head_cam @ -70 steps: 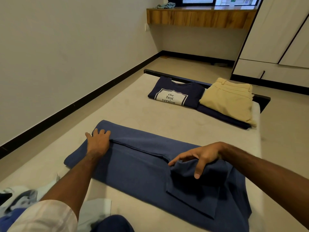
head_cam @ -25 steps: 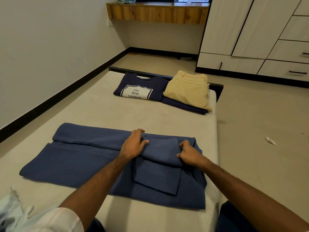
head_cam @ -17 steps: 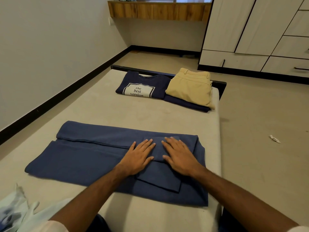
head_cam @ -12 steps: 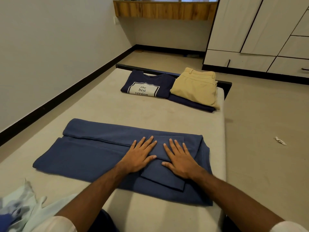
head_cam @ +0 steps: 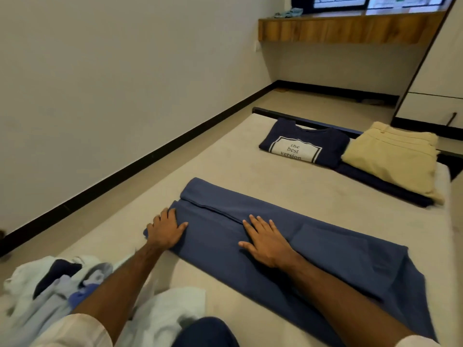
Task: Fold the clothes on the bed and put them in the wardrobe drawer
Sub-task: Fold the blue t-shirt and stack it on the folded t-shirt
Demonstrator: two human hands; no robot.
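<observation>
A blue garment (head_cam: 325, 249) lies on the bed (head_cam: 238, 169) as a long strip, its sides folded inward. My left hand (head_cam: 166, 230) rests flat on its left end, fingers spread. Near the strip's middle my right hand (head_cam: 266, 240) presses flat on the cloth. At the far end of the bed lie a folded navy T-shirt (head_cam: 304, 147) with a white print and folded beige trousers (head_cam: 393, 156) on a dark garment. The white wardrobe (head_cam: 441, 78) stands at the far right, one drawer front with a handle showing.
A heap of unfolded white and blue clothes (head_cam: 57, 291) sits at the near left. The wall (head_cam: 112, 83) with a black skirting runs along the bed's left side. A wooden ledge (head_cam: 350, 28) under a window holds a small cloth (head_cam: 288, 13).
Both hands slid left along the blue garment from the folded sleeve at its right end; the left hand now lies at the left end. The view swung left.
</observation>
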